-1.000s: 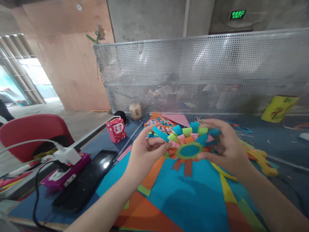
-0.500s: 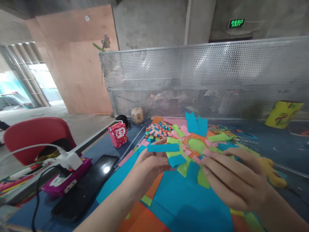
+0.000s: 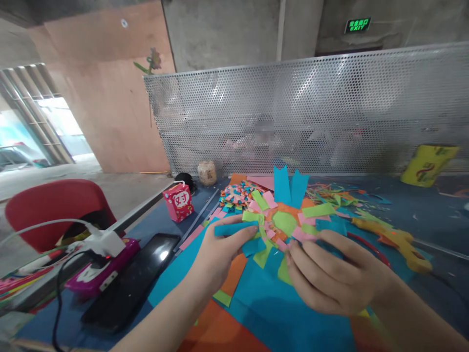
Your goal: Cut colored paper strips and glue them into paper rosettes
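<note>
Both forearms reach forward, left hand [image 3: 223, 244] pinching, right hand [image 3: 337, 271] curled, fingertips together.

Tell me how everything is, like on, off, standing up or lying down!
Paper flower: held by left hand and right hand, strips spread
Yellow glue gun: lying down, light on
Smartphone: lying down, screen dark
Drink carton: upright, bent straw in
White charger: plugged in
Exit sign: lit green

There are two paper rosettes [image 3: 285, 223], one phone [image 3: 130, 281], one carton [image 3: 178, 202], one glue gun [image 3: 397, 239] and one chair [image 3: 54, 208].
</note>
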